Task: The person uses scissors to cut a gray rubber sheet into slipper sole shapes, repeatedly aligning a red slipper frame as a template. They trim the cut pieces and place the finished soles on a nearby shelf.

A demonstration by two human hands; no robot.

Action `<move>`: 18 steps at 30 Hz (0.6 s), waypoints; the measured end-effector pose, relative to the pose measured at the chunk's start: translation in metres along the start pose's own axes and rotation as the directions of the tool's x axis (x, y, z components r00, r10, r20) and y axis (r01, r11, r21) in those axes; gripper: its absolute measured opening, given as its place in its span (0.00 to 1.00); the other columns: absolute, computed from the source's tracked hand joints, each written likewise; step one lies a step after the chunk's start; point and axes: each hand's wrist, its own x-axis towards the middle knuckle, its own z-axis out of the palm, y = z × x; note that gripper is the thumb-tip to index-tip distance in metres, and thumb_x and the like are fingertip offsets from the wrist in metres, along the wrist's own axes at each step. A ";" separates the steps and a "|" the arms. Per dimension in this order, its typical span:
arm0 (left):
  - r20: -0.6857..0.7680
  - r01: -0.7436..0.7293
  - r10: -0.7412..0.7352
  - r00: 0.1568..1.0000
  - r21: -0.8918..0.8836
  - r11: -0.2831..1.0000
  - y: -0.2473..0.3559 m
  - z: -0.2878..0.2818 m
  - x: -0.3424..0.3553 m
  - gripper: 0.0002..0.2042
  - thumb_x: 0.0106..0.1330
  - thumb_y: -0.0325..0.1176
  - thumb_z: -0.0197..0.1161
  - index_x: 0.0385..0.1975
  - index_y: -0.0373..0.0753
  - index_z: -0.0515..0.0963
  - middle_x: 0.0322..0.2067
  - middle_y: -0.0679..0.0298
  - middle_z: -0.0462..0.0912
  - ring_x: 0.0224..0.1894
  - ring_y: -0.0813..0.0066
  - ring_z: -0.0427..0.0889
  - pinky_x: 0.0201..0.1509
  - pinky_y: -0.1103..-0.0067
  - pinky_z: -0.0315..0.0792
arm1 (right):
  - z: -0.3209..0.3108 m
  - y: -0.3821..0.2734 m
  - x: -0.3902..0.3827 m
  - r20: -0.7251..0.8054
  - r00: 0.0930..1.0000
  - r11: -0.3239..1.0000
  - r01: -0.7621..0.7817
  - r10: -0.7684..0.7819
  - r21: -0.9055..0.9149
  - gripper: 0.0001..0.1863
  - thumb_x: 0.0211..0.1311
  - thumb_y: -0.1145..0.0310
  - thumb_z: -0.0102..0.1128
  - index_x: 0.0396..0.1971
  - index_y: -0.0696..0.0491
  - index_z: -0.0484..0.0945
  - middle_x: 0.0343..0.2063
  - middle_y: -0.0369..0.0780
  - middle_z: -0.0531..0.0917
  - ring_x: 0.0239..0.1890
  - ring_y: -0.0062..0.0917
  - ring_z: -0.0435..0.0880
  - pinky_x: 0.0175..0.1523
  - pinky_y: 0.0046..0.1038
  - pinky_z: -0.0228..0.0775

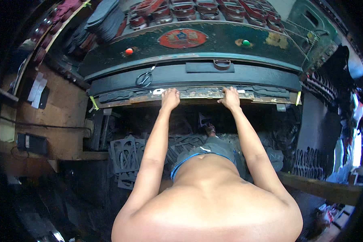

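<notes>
My left hand (170, 99) is curled over the front edge of a worn wooden board (199, 92), beside a small white piece (158, 91). Farther right, my right hand (231, 98) grips the same edge with its thumb pointing inward; another white piece (241, 91) shows beside it. What lies under my fingers is hidden. Behind the board, a dark sheet (117, 80) stretches across the press bed. On it are black-handled scissors (144, 78) at left, and a dark rectangular piece (199, 68) with an oval metal cutting die (222, 64) at right.
The green press beam (221, 44) spans above the bed, with a red button (129, 51) and a green button (246, 42). Several brown dies (184, 12) stand on top. Cut grey sheet scraps (129, 155) pile below. A wooden rail (318, 187) is at right.
</notes>
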 end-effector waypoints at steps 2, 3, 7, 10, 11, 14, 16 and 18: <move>-0.026 -0.005 0.005 1.000 0.000 1.000 0.000 0.002 -0.002 0.13 0.73 0.40 0.53 0.44 0.39 0.81 0.47 0.49 0.81 0.55 0.47 0.77 0.64 0.53 0.64 | 0.001 0.000 -0.002 0.024 1.000 1.000 -0.005 0.006 -0.009 0.32 0.36 0.58 0.86 0.46 0.50 0.84 0.48 0.47 0.80 0.56 0.44 0.76 0.62 0.44 0.70; -0.038 -0.006 0.006 0.999 0.004 1.000 -0.001 0.004 -0.004 0.13 0.73 0.40 0.54 0.44 0.39 0.81 0.47 0.49 0.81 0.55 0.47 0.77 0.64 0.53 0.63 | 0.002 0.000 -0.003 0.005 1.000 1.000 0.001 -0.001 -0.018 0.32 0.36 0.58 0.86 0.45 0.50 0.84 0.48 0.47 0.80 0.55 0.44 0.77 0.61 0.44 0.70; -0.071 -0.060 0.058 0.996 -0.033 0.998 -0.002 0.004 -0.008 0.11 0.73 0.38 0.54 0.43 0.39 0.79 0.45 0.52 0.80 0.54 0.49 0.76 0.62 0.54 0.63 | -0.006 0.001 0.008 0.152 0.988 0.997 -0.007 0.018 -0.071 0.32 0.34 0.54 0.86 0.42 0.51 0.85 0.47 0.46 0.81 0.56 0.45 0.76 0.60 0.44 0.71; 0.002 -0.047 0.047 0.999 -0.033 0.998 -0.001 -0.005 -0.007 0.11 0.73 0.37 0.55 0.44 0.38 0.78 0.44 0.51 0.79 0.52 0.49 0.76 0.60 0.56 0.64 | -0.029 0.000 0.038 0.432 0.902 0.993 0.068 -0.021 -0.095 0.33 0.35 0.50 0.86 0.41 0.54 0.87 0.42 0.50 0.87 0.51 0.45 0.84 0.57 0.42 0.76; 0.052 -0.017 0.019 0.998 -0.033 0.999 0.001 -0.011 -0.004 0.11 0.73 0.37 0.55 0.43 0.38 0.79 0.43 0.51 0.79 0.51 0.50 0.76 0.59 0.56 0.64 | -0.041 0.000 0.053 0.551 0.835 0.997 0.043 -0.001 -0.064 0.33 0.35 0.50 0.85 0.41 0.55 0.87 0.40 0.50 0.88 0.48 0.46 0.86 0.56 0.41 0.78; 0.234 0.031 -0.003 0.972 -0.114 0.993 0.004 -0.031 0.007 0.12 0.73 0.40 0.55 0.42 0.38 0.80 0.45 0.50 0.80 0.53 0.47 0.77 0.61 0.54 0.65 | -0.064 -0.008 0.092 0.140 0.946 0.923 0.242 -0.293 0.299 0.44 0.38 0.52 0.85 0.59 0.52 0.79 0.56 0.49 0.80 0.62 0.44 0.77 0.65 0.41 0.70; 0.425 0.074 -0.012 0.905 -0.131 0.989 0.009 -0.048 0.019 0.13 0.73 0.41 0.56 0.41 0.38 0.81 0.46 0.48 0.81 0.54 0.44 0.78 0.61 0.53 0.67 | -0.072 -0.009 0.128 0.037 0.930 0.929 0.364 -0.367 0.066 0.53 0.37 0.54 0.85 0.67 0.52 0.69 0.62 0.50 0.73 0.66 0.48 0.71 0.70 0.45 0.65; 0.546 0.061 0.096 0.832 -0.262 0.963 0.015 -0.059 0.041 0.17 0.74 0.44 0.55 0.42 0.34 0.81 0.45 0.44 0.84 0.53 0.41 0.81 0.59 0.54 0.72 | -0.066 -0.011 0.156 0.073 0.913 0.915 0.403 -0.401 -0.010 0.56 0.34 0.52 0.86 0.67 0.55 0.67 0.62 0.52 0.72 0.66 0.49 0.70 0.70 0.46 0.64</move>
